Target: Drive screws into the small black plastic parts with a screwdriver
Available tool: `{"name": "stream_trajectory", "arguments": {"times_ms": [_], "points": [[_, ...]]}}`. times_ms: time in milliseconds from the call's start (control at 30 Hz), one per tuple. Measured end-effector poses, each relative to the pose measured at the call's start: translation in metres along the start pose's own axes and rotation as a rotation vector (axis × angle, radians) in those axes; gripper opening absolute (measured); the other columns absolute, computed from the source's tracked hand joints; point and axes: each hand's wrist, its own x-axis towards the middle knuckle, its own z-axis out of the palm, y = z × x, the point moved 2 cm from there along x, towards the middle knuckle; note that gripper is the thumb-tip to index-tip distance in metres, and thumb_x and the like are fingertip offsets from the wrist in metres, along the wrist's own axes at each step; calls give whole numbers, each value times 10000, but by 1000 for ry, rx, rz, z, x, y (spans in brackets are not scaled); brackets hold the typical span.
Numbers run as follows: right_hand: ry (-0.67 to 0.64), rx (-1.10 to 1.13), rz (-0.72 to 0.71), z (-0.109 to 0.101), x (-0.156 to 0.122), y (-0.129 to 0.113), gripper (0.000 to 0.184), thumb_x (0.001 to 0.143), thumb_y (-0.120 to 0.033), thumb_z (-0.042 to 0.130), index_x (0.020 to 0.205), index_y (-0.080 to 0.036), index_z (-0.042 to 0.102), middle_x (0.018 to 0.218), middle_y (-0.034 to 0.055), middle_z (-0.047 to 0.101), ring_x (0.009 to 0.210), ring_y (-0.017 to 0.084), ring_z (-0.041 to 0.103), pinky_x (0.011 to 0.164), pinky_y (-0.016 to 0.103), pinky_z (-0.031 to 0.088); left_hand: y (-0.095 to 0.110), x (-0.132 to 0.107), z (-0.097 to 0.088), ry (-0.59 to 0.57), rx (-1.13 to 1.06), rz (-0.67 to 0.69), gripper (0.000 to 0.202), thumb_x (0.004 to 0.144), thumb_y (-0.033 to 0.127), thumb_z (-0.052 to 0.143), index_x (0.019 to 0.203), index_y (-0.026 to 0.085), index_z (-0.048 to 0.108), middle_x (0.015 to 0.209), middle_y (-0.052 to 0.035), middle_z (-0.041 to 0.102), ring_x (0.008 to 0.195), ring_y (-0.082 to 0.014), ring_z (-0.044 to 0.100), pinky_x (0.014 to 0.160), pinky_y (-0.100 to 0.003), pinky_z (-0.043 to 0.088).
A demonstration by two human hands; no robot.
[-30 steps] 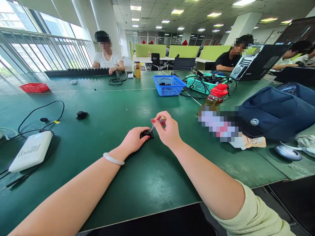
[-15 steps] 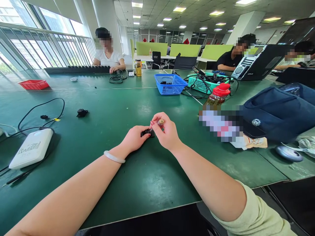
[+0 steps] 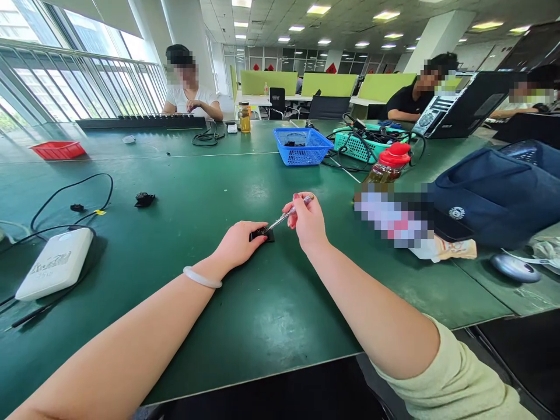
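Note:
My left hand (image 3: 242,242) is closed around a small black plastic part (image 3: 268,236) and steadies it on the green table. The fingers and thumb cover much of the part. Between the thumb and fingers of my right hand (image 3: 309,220) is a slim silvery screwdriver (image 3: 280,220). It slants down to the left, its tip at the black part beside my left fingertips. Whether the tip sits in a screw is too small to tell.
On the left lie a white power bank (image 3: 56,262), cables and a black piece (image 3: 144,199). A blue basket (image 3: 303,156), green basket (image 3: 355,149), red-lidded bottle (image 3: 387,166) and navy bag (image 3: 494,192) stand beyond and right. A person (image 3: 188,96) sits opposite.
My right hand has shifted slightly right and turned, tipping the screwdriver from pointing towards me to a slant with its shaft showing. My left hand stays on the black part.

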Motion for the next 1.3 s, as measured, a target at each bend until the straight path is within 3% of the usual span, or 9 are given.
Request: {"name": "stream_trajectory", "arguments": {"times_ms": [300, 700, 933, 1000, 1133, 1300], "points": [[176, 185, 345, -11, 10, 12, 125, 907, -250, 559, 852, -230, 449, 564, -49, 626, 360, 55, 418, 368, 165, 336, 0, 0, 0, -19, 16, -18, 396, 903, 305, 575, 1283, 235, 664, 1261, -51, 692, 1147, -261, 626, 1039, -388, 468], [262, 306, 527, -14, 8, 18, 218, 975, -266, 470, 764, -213, 464, 600, -6, 625, 364, 53, 426, 366, 172, 368, 0, 0, -1, -13, 34, -15, 402, 904, 316, 581, 1290, 235, 662, 1259, -59, 693, 1143, -265, 630, 1023, -394, 480], [240, 298, 567, -10, 5, 18, 260, 995, -274, 415, 742, -216, 435, 614, 2, 630, 372, 63, 458, 394, 194, 412, 4, -1, -3, -27, -19, 11, 372, 895, 293, 557, 1240, 268, 694, 1210, -28, 717, 1088, -257, 651, 978, -371, 504], [192, 267, 514, -7, 3, 16, 257, 993, -288, 422, 745, -221, 426, 612, -5, 625, 379, 69, 467, 405, 202, 419, 4, 0, -3, -34, -35, 21, 364, 893, 290, 555, 1226, 278, 701, 1187, -18, 724, 1054, -253, 661, 946, -360, 516], [148, 198, 211, -4, 1, 4, 223, 972, -335, 480, 782, -226, 436, 591, -34, 618, 381, 63, 433, 398, 189, 359, 1, 1, -1, -32, -20, 22, 355, 893, 305, 569, 1223, 281, 699, 1166, -19, 726, 1037, -257, 663, 933, -359, 515], [30, 34, -65, 0, -7, -7, 235, 935, -427, 550, 834, -238, 455, 607, -68, 610, 415, 58, 441, 436, 189, 356, 0, 2, 1, -18, -26, -7, 423, 891, 240, 581, 1312, 249, 625, 1217, -40, 705, 1141, -256, 619, 1026, -390, 463]]}}
